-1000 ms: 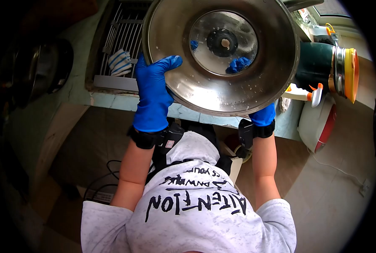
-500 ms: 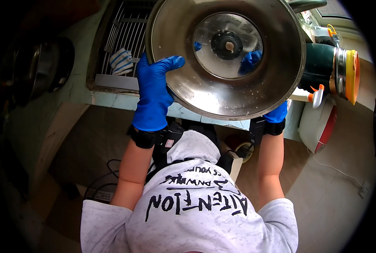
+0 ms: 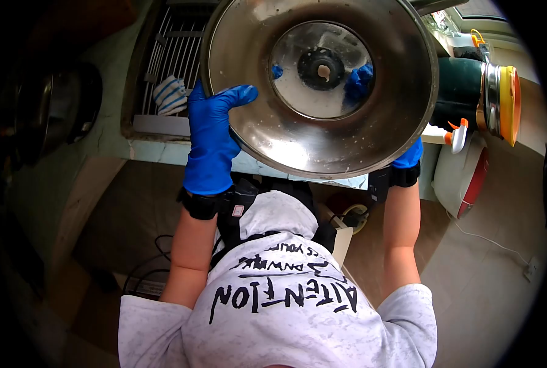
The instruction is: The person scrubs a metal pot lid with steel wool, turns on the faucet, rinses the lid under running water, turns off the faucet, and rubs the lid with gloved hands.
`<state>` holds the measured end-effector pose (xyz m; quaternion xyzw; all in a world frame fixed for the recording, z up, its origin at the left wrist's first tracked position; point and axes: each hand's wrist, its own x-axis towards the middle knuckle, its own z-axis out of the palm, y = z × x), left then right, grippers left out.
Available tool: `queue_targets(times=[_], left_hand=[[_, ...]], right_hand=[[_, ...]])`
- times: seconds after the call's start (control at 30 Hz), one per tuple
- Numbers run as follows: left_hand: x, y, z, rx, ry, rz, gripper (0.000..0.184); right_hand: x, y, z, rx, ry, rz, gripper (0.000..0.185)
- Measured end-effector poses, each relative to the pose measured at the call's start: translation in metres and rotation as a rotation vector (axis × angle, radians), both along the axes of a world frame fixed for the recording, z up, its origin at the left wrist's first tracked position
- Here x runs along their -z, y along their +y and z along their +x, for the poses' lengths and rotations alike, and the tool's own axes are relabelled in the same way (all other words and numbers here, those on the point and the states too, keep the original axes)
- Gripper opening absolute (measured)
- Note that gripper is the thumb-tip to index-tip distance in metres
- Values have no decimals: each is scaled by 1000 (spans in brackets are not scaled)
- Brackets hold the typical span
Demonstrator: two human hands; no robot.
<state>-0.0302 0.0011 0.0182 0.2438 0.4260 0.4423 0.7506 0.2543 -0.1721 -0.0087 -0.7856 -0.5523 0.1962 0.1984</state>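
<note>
Over the edge of the bench (image 3: 258, 164) we hold a big steel lid (image 3: 353, 144), its hollow side facing us. Our left grip (image 3: 215, 132), gloved in blue, is clasped on the lid's left rim, thumb laid over the inner face and fingers out of sight behind it. Our right grip (image 3: 409, 154), also gloved, is by the near right rim; the lid covers most of it, so we cannot tell whether it is clenched. Pale specks dot the metal, and the shiny disc (image 3: 292, 92) in the middle mirrors patches of blue around a dark round piece (image 3: 313, 64). Past the lid's upper right edge juts a handle (image 3: 439, 5), though we cannot tell what it belongs to. To the left, we see a striped cloth (image 3: 171, 96) on a slatted rack (image 3: 161, 125). To the right, a sprayer (image 3: 459, 136) with orange trim shows near a dark green pot (image 3: 457, 83). We wear black bands (image 3: 203, 205) on both wrists and a pale shirt (image 3: 286, 331) with black lettering.
</note>
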Motion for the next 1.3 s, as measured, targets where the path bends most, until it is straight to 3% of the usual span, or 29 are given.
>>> queue_targets(times=[0.03, 0.13, 0.27, 0.37, 0.4, 0.43, 0.5, 0.53, 0.57, 0.63, 0.77, 0.9, 1.17, 1.2, 1.3], left_hand=[[-1, 1, -1, 8, 0, 0, 30], [-1, 2, 1, -33, 51, 7, 29], [9, 4, 3, -16, 33, -50, 30], [10, 4, 3, 16, 18, -118, 30], [7, 3, 3, 33, 61, -99, 30], [5, 3, 4, 49, 103, -80, 30], [1, 2, 6, 36, 62, -61, 29], [1, 2, 6, 18, 19, -40, 29], [4, 3, 6, 18, 19, -41, 29], [14, 5, 5, -10, 41, -52, 29], [13, 2, 10, -56, 30, -74, 32], [10, -4, 14, -111, -21, -113, 35], [-6, -11, 19, -135, -66, -116, 34], [-8, -13, 19, -134, -75, -112, 33], [-15, -19, 22, -140, -99, -86, 32]], right_hand=[[3, -1, 3, -114, -62, -38, 33], [-30, 12, -45, -89, -144, -54, 33], [-3, 2, -45, -2, 16, 97, 34], [-29, 9, -35, -140, -160, 38, 35], [-13, 2, -9, -28, 8, -78, 35], [-8, 4, -2, -23, 9, -80, 35], [-2, 5, 5, 224, 260, -60, 33], [-3, 7, -4, 154, 51, 74, 29], [-12, 11, -17, 154, 50, 74, 29], [-34, 17, -43, -118, -176, 115, 31], [0, 0, -62, -7, 204, 47, 46], [33, -8, -89, 44, 440, 174, 42], [32, 10, -139, -74, 171, 247, 31], [31, 15, -146, -17, 372, 267, 29], [30, 18, -153, -34, 428, 264, 29]])
